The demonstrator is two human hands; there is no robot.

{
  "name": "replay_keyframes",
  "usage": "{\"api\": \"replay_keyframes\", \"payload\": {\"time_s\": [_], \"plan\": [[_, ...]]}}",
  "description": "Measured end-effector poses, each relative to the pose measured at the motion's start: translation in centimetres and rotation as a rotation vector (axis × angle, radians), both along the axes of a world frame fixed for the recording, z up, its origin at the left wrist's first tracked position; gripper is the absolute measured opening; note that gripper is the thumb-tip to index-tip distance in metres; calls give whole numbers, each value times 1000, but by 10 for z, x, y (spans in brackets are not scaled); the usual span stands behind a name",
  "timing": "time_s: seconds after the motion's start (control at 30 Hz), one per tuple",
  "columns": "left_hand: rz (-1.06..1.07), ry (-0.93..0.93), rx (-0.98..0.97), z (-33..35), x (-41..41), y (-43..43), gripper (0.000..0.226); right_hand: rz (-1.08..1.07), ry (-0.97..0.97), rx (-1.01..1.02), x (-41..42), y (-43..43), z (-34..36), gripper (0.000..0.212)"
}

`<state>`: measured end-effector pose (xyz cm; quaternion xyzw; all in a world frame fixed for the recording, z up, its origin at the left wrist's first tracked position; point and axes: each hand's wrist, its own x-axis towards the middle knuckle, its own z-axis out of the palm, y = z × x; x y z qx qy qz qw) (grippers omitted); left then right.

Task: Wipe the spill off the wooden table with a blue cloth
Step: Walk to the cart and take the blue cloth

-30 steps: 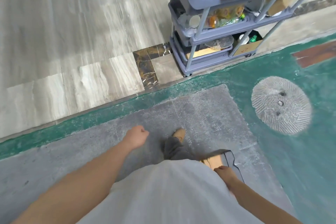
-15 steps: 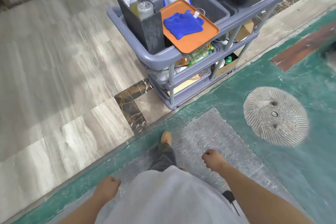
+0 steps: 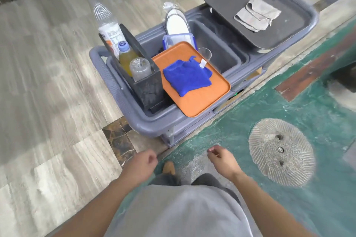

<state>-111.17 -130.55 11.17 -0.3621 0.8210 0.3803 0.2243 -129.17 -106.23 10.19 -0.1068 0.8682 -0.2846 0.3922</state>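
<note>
Blue cloth (image 3: 187,76) on orange tray (image 3: 200,100), left hand (image 3: 141,165) and right hand (image 3: 223,160) low, fingers loosely curled, empty

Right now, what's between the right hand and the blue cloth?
In the head view: bare floor, then the grey cart's near rim and the front part of the orange tray that the blue cloth lies on. The right hand is empty.

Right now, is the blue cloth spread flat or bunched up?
Bunched up: the blue cloth lies rumpled in overlapping folds on the orange tray.
</note>
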Motion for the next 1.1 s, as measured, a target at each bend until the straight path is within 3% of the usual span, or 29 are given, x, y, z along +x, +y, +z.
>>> {"api": "replay_keyframes", "payload": {"time_s": [0.13,0.27,0.4,0.53,0.73,1.1], "plan": [[-128,260,-102,65,-78,9,20,19,147,-173,-54,-37,41,10],[-91,377,-315,71,-126,7,22,123,264,-350,-106,-79,75,14],[-40,188,-540,46,-150,2,32,320,396,-410,-160,-123,73,12],[70,62,-632,20,-150,20,48,706,576,-272,-201,-160,51,42],[90,-52,-708,5,-156,38,56,1081,736,-167,-221,-196,30,62],[77,-129,-598,13,-159,41,61,1214,795,-94,-224,-195,15,71]]}}
